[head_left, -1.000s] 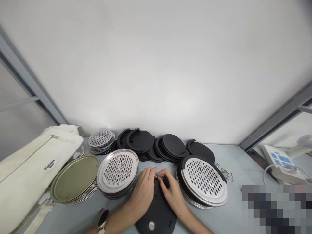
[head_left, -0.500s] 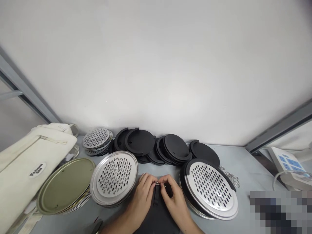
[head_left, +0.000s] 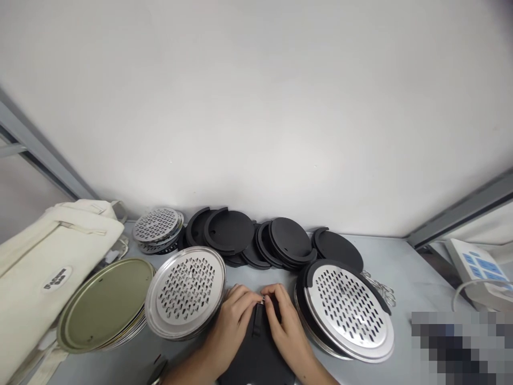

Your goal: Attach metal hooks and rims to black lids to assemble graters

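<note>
Both hands meet at the top end of a flat black piece (head_left: 260, 361) in front of me. My left hand (head_left: 235, 318) pinches a small shiny metal ring (head_left: 262, 302) between thumb and fingertips. From the other side, my right hand (head_left: 285, 323) also pinches at this ring, its fingers curled. A short black strap (head_left: 257, 321) runs down from the ring over the black piece. The fingertips hide most of the ring. To the left of my hands lies a round metal grater disc (head_left: 188, 291); to the right is another grater disc (head_left: 348, 305) with a black rim.
Several black round lids (head_left: 230, 232) lie along the wall. Small grater discs (head_left: 156, 224) are stacked at the back left, near olive-green round trays (head_left: 106, 305) and a cream bag (head_left: 32, 256). Metal rings (head_left: 380, 289) lie at right, before a white device (head_left: 476, 267).
My fingertips have drawn closer together over the metal ring, and less of it shows. The whole view has shifted slightly; the objects on the table stay in place.
</note>
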Tool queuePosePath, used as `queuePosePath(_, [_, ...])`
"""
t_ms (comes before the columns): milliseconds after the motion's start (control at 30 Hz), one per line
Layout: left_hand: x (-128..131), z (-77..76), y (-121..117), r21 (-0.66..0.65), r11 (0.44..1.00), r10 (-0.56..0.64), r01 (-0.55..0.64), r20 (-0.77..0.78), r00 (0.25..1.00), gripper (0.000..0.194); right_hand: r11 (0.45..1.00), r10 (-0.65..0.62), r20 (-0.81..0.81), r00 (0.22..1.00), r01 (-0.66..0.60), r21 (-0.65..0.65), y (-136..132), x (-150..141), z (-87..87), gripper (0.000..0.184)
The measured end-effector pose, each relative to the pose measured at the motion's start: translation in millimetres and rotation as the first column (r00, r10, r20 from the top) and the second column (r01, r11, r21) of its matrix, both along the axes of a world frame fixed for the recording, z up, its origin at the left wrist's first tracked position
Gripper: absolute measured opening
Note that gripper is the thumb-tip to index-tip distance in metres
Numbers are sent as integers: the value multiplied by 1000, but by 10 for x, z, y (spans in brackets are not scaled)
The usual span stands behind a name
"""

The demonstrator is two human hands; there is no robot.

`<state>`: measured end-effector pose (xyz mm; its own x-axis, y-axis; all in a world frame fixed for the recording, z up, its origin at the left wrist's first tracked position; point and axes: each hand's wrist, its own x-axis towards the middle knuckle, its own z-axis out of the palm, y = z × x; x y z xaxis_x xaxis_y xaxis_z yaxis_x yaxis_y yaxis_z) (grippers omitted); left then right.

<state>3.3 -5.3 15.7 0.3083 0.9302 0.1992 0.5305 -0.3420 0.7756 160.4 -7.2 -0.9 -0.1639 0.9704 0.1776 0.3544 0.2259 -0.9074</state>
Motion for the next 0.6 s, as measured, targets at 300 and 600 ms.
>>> queuePosePath(300, [3, -48, -1, 39, 999, 20, -18, -32, 999, 23, 999, 12, 32, 999, -14, 40, 6, -3, -45, 17])
queuePosePath(600, [10, -50, 1, 47, 998, 36, -34, -43, 998, 19, 999, -2, 42, 999, 0, 43, 20, -1, -60, 16])
